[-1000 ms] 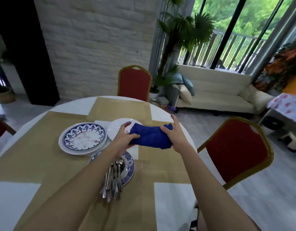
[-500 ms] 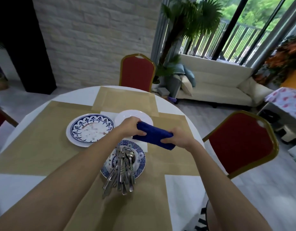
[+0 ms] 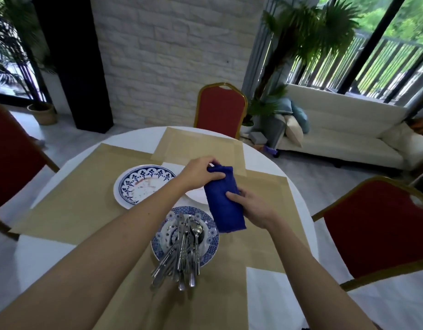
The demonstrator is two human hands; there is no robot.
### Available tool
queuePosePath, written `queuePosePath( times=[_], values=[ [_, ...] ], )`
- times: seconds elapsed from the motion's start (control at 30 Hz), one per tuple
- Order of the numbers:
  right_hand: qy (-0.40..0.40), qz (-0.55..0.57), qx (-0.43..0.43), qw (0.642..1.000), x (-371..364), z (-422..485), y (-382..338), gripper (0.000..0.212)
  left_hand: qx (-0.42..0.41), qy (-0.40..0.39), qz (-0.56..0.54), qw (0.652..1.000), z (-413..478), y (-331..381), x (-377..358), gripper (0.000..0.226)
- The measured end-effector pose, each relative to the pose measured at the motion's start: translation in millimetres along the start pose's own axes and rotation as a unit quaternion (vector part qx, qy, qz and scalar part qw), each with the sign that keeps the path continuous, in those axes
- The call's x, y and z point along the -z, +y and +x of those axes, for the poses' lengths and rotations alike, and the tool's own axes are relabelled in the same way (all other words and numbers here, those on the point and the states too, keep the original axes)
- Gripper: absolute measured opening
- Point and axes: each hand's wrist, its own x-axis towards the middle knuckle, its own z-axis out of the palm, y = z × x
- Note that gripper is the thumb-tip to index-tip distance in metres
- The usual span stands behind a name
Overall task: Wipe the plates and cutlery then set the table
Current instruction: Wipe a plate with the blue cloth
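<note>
- Round and white-topped, the table (image 3: 272,167) fills the lower view, overlaid with tan placemats (image 3: 74,201).
- Behind it stand a pale brick wall (image 3: 170,55), a red chair (image 3: 221,108) with a gilt frame, a white sofa (image 3: 336,141) and a palm (image 3: 301,32) beside tall windows. A second red chair (image 3: 377,225) is drawn up at the right.
- Both hands hold the blue cloth (image 3: 226,206) in the air over the middle of the table.
- The left hand (image 3: 201,173) grips the cloth's far end, fingers curled over the bunched top. The right hand (image 3: 251,206) pinches its right edge about halfway along, thumb on the front face.
- The cloth is folded into a long pad. Its long axis runs away from the person, and the free near end hangs close to the far right rim of the patterned dish (image 3: 205,246).
- The stained plate (image 3: 145,184), blue-bordered and smeared with red, lies to the left of the cloth, just beside the left forearm, so the left hand is the nearer one.
- A white plate (image 3: 196,195) sits between the stained plate and the cloth, mostly hidden by the left wrist and the cloth.
- The cutlery (image 3: 182,253) is heaped in the patterned dish between the two forearms, with its handles pointing toward the person and overhanging the near rim.
- The smears suggest no wiping has begun. The first wipe probably needs one hand to let go of the cloth and steady a piece while the other carries the pad left and down to the stained plate, or straight down to the cutlery. I cannot tell which.
</note>
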Motion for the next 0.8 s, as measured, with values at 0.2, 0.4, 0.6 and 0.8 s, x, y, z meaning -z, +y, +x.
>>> queuePosePath(
  times=[0.2,0.4,0.6,0.8],
  values=[
    [0.050,0.036,-0.117,0.991,-19.5,41.2,7.4,0.014,0.143,0.111,-0.046,0.982,-35.3,-71.2,12.4,0.031],
    [0.048,0.205,-0.135,0.968,-29.2,73.4,19.5,0.048,0.348,0.174,0.022,0.921,-75.7,-157.5,31.0,0.038],
    [0.085,0.159,-0.172,0.968,-35.7,95.2,35.6,0.040,0.381,0.175,0.051,0.907,-83.6,-193.3,24.0,0.043],
    [0.098,0.182,-0.206,0.957,-39.9,112.5,52.8,0.039,0.382,0.164,0.117,0.902,-69.9,-206.5,15.0,0.045]
  ],
)
